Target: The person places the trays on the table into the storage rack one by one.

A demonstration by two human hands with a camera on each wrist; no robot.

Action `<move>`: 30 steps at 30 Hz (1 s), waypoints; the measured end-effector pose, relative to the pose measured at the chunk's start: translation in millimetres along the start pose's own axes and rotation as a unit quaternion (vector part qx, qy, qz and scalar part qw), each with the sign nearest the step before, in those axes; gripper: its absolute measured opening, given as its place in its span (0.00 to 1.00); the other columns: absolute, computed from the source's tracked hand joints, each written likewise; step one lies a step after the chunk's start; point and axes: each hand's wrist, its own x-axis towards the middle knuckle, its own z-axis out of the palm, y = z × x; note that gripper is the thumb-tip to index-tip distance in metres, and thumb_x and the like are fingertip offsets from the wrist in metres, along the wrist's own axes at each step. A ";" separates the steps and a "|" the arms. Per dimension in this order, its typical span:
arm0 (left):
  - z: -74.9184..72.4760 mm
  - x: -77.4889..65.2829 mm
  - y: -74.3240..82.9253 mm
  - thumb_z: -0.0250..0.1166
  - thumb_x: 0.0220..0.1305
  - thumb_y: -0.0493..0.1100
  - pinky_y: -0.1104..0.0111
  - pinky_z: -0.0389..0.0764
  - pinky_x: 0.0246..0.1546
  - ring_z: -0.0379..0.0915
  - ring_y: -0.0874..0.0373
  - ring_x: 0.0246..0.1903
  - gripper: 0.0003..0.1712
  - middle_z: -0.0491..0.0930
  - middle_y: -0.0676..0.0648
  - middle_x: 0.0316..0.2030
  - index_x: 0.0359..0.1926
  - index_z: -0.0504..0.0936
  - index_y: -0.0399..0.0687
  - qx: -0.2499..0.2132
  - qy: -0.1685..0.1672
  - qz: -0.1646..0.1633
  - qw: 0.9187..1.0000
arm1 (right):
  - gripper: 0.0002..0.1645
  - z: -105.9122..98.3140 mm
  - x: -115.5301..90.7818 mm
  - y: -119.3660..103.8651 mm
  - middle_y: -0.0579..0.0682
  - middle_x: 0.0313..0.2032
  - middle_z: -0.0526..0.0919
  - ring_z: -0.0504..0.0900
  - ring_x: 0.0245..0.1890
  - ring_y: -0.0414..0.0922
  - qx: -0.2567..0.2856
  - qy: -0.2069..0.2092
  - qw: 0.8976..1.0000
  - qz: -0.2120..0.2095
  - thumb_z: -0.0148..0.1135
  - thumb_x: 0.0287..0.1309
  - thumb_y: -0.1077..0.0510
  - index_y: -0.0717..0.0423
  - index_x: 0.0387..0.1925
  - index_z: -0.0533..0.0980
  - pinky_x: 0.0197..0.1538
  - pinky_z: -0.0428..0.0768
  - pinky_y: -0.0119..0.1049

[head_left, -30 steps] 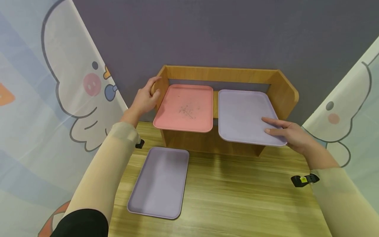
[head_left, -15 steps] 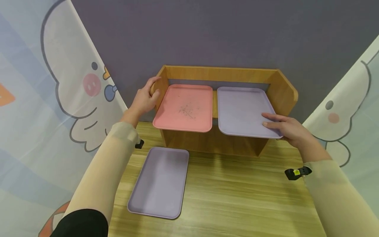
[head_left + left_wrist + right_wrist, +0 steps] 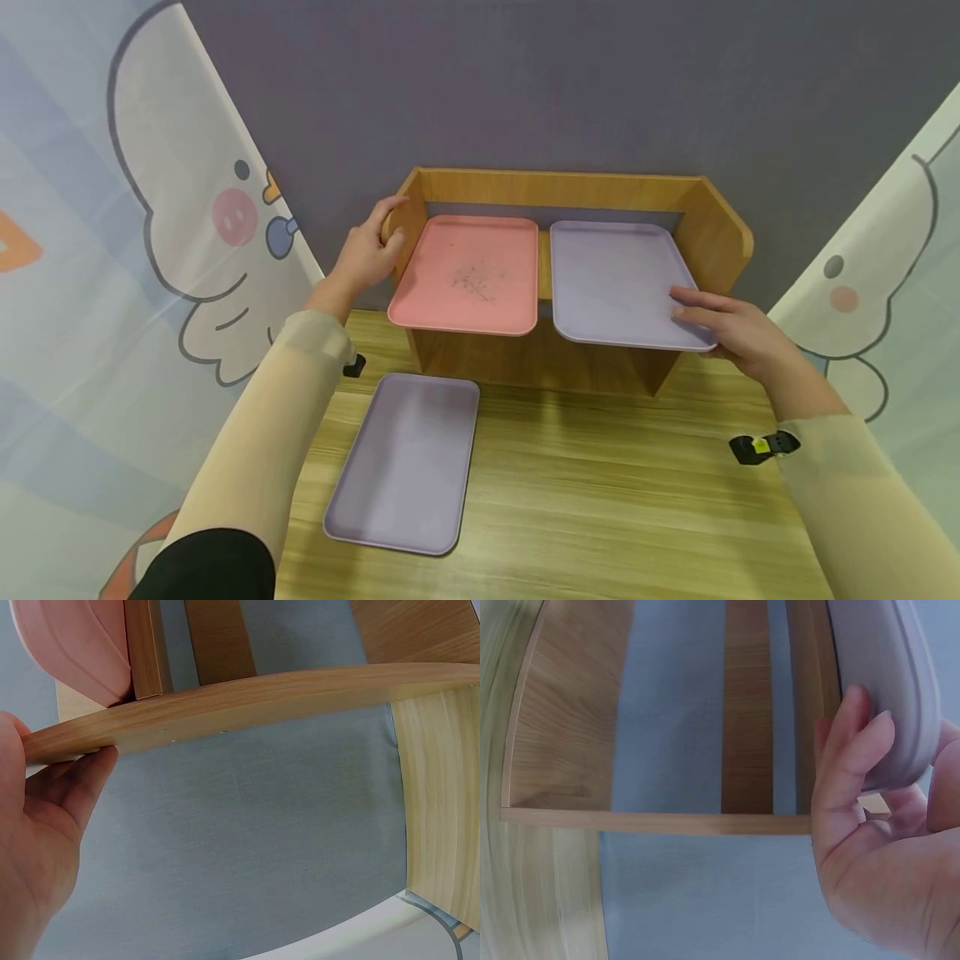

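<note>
My left hand [image 3: 366, 252] grips the upper edge of the left side panel of a small wooden shelf [image 3: 562, 187]. The left wrist view shows its fingers [image 3: 91, 784] bent under that panel. A lilac tray [image 3: 611, 283] lies on the right half of the shelf's upper board, its front edge jutting out. My right hand [image 3: 746, 337] holds this tray by its front right corner, some fingers on top. From below, in the right wrist view, other fingers [image 3: 862, 750] curl against the tray's underside. Left of it sits a pink tray [image 3: 480, 275] with a dark plant print.
A second lilac tray [image 3: 405, 462] lies on the wood-grain surface [image 3: 600, 483], in front and to the left. Behind the shelf rises a grey panel [image 3: 562, 83]. Printed cloths with cartoon figures hang on the left [image 3: 195, 167] and right [image 3: 862, 283].
The right hand has pushed the lilac tray backward on the shelf, its front edge now farther in. Most recently the hand shifted slightly to the right. The left hand has stayed put.
</note>
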 end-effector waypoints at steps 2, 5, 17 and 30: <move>0.7 0.1 -0.5 0.52 0.83 0.50 0.64 0.82 0.27 0.84 0.50 0.22 0.32 0.79 0.44 0.23 0.83 0.65 0.70 -0.002 -0.002 0.000 1.000 | 0.41 -2.0 -5.9 2.8 0.43 0.81 0.59 0.74 0.43 0.33 0.016 0.000 1.000 -0.002 0.63 0.79 0.39 0.34 0.86 0.63 0.43 0.83 0.32; 1.1 0.2 -1.2 0.52 0.83 0.51 0.63 0.81 0.27 0.83 0.49 0.22 0.32 0.79 0.43 0.23 0.83 0.64 0.70 -0.002 -0.002 0.000 1.000 | 0.39 -5.0 -17.0 6.8 0.25 0.70 0.69 0.76 0.40 0.34 0.031 -0.008 0.999 -0.012 0.63 0.80 0.41 0.34 0.85 0.64 0.41 0.84 0.31; 0.6 0.4 -3.1 0.51 0.83 0.52 0.64 0.83 0.25 0.85 0.50 0.21 0.32 0.84 0.38 0.27 0.83 0.64 0.71 -0.003 -0.002 0.002 1.000 | 0.35 -11.9 -68.5 41.7 0.18 0.61 0.78 0.90 0.51 0.33 -0.001 -0.019 0.997 -0.077 0.54 0.86 0.51 0.36 0.87 0.61 0.43 0.84 0.35; 1.9 1.7 -3.4 0.51 0.82 0.51 0.64 0.81 0.26 0.82 0.52 0.22 0.32 0.84 0.37 0.29 0.83 0.65 0.71 0.011 0.006 0.004 1.000 | 0.30 57.6 -101.9 66.1 0.32 0.59 0.88 0.88 0.47 0.41 0.073 -0.081 0.987 -0.120 0.56 0.84 0.61 0.39 0.79 0.74 0.39 0.87 0.40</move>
